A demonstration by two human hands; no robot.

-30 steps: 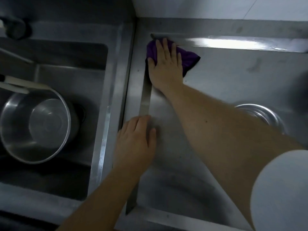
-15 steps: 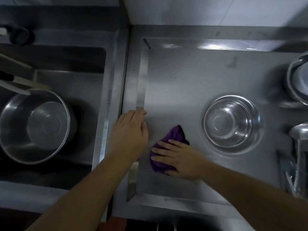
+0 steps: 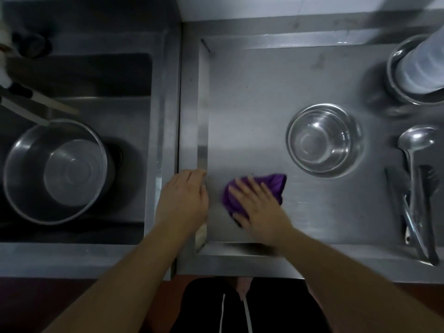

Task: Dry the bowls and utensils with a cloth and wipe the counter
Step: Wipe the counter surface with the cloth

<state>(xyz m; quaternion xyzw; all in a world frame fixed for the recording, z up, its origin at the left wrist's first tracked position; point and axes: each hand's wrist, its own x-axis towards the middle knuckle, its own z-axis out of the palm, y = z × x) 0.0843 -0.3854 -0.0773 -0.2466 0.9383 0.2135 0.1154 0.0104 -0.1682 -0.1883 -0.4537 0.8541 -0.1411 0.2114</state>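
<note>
Fingers of right hand lie flat — purple cloth beneath.

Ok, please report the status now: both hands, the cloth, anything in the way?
Right hand flat, pressing purple cloth on steel counter. Left hand resting open on counter's left rim. Steel bowl stands right of cloth, apart.

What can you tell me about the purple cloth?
The purple cloth is a small, soft-looking rag, bunched and wrinkled rather than spread flat. It lies on the steel counter, near its front edge. The right hand presses down on it with straight, spread fingers and covers its middle, so purple shows only at the left side and the far right corner. It is a little blurred. It lies apart from the shiny bowl.
</note>
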